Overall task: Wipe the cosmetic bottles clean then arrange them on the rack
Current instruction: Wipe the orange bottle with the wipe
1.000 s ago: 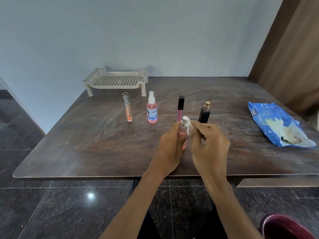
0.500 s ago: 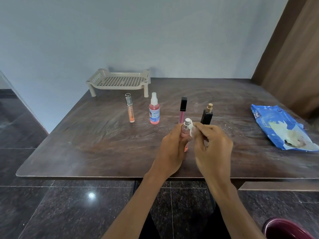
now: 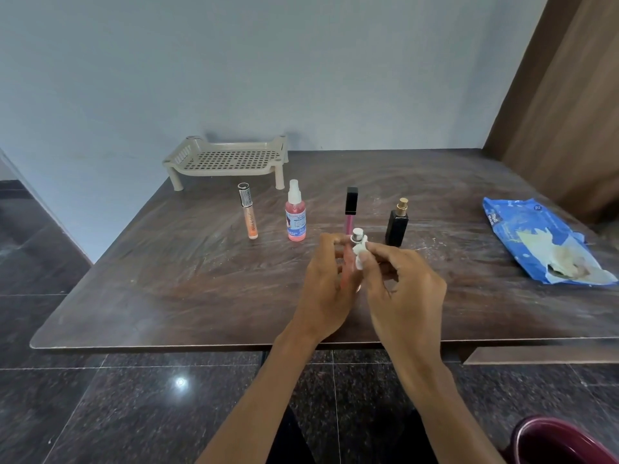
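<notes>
Bottles half-cleaned: you hold one small pink bottle (image 3: 351, 259) above the table's near edge, none yet on the rack (image 3: 227, 159).

Your left hand (image 3: 326, 283) is wrapped around the bottle's body, and your right hand (image 3: 402, 279) pinches a white wipe (image 3: 360, 252) against its neck, just under the silver cap (image 3: 357, 235). Four more stand in a row mid-table: an orange tube (image 3: 249, 216), a pink spray bottle (image 3: 295, 216), a black-capped pink tube (image 3: 350, 209) and a black perfume bottle (image 3: 397, 226). The rack waits at the far left corner, the blue wipe pack (image 3: 536, 236) by the right edge. Watch your knuckles: the perfume bottle and the tube stand just behind them, and a forward sweep could topple either. A damp bottle may also slip.
</notes>
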The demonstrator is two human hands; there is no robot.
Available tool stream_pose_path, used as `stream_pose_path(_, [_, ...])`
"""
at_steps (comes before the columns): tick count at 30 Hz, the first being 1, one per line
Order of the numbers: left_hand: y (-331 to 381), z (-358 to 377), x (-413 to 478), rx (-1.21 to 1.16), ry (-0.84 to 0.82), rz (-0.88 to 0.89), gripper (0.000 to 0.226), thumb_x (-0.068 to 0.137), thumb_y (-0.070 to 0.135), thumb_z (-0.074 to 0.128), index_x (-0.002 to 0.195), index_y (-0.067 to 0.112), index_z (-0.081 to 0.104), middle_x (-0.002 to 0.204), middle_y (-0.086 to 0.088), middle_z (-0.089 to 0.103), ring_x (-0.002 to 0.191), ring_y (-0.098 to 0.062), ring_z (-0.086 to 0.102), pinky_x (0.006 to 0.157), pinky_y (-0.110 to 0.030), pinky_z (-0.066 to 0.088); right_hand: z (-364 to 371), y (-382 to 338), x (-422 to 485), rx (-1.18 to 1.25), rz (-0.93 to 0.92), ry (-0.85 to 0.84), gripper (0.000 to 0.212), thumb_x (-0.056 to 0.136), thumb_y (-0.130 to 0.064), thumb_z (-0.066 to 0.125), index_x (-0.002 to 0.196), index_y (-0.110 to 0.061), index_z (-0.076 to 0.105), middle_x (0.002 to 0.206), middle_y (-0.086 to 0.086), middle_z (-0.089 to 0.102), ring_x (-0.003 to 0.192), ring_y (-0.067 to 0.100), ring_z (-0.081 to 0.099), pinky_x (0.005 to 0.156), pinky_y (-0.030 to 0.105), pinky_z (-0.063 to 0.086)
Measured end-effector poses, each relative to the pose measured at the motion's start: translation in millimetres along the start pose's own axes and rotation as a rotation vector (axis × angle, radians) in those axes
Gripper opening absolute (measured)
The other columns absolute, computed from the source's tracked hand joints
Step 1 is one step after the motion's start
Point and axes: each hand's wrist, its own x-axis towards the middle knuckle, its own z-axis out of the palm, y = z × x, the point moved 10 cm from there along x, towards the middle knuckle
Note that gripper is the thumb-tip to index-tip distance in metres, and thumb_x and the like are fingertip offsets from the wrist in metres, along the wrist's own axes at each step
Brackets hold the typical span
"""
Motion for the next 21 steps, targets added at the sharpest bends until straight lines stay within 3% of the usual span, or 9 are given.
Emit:
stream_pose_path(3, [-6,-8,1,0.008,0.058,-0.027,0.013,0.101,0.013,0.06,0.109,0.019,0.051,0.109,0.015,0.061,0.103,0.007,0.062,0.079,-0.014,0.054,1,-2,2,-0.008,-0.006,-0.005,0.016,0.093,-0.02,0.065,0.105,-0.014,0.074,0.094,-0.005,0.07,0.085,-0.002,0.061,0.068,-0.001,0.041])
stream_pose_path(6, [-5,-12,1,0.026,0.076,-0.024,0.007,0.102,0.015,0.059,0.106,0.019,0.054,0.106,0.012,0.065,0.101,0.005,0.065,0.078,-0.012,0.054,10,3,12,-0.071,-0.009,-0.034,0.017,0.095,-0.019,0.061,0.106,-0.017,0.074,0.091,-0.003,0.068,0.077,0.0,0.059,0.068,0.004,0.042])
stream_pose_path(10, [0,-11,-1,0.055,0.066,0.008,0.015,0.102,0.011,0.058,0.116,0.011,0.057,0.105,0.008,0.067,0.097,0.012,0.064,0.079,-0.01,0.052,23,12,27,-0.115,-0.014,-0.107,0.017,0.097,-0.022,0.057,0.102,-0.018,0.073,0.088,-0.004,0.067,0.077,0.001,0.056,0.068,0.006,0.039])
stream_pose_path(12, [4,-9,-2,0.075,0.054,0.032,0.019,0.102,0.008,0.055,0.121,0.009,0.056,0.1,0.006,0.069,0.089,0.007,0.066,0.072,-0.015,0.055,20,10,25,-0.116,-0.015,-0.082,0.016,0.097,-0.02,0.058,0.103,-0.018,0.073,0.088,-0.002,0.066,0.075,0.002,0.055,0.068,0.006,0.04])
stream_pose_path(15, [5,-6,-3,0.099,0.037,0.048,0.024,0.102,0.011,0.053,0.126,0.009,0.054,0.099,-0.004,0.071,0.084,-0.012,0.068,0.069,-0.036,0.055,9,5,13,-0.103,-0.014,-0.014,0.016,0.095,-0.018,0.062,0.105,-0.015,0.074,0.087,-0.002,0.064,0.072,0.002,0.056,0.068,0.005,0.041])
stream_pose_path(21, [4,-4,-4,0.103,0.014,0.043,0.026,0.104,0.013,0.051,0.129,0.011,0.051,0.099,-0.006,0.072,0.084,-0.017,0.069,0.072,-0.042,0.055,6,4,14,-0.068,-0.024,-0.002,0.014,0.092,-0.017,0.066,0.102,-0.018,0.076,0.084,-0.005,0.067,0.07,-0.001,0.059,0.064,0.005,0.042])
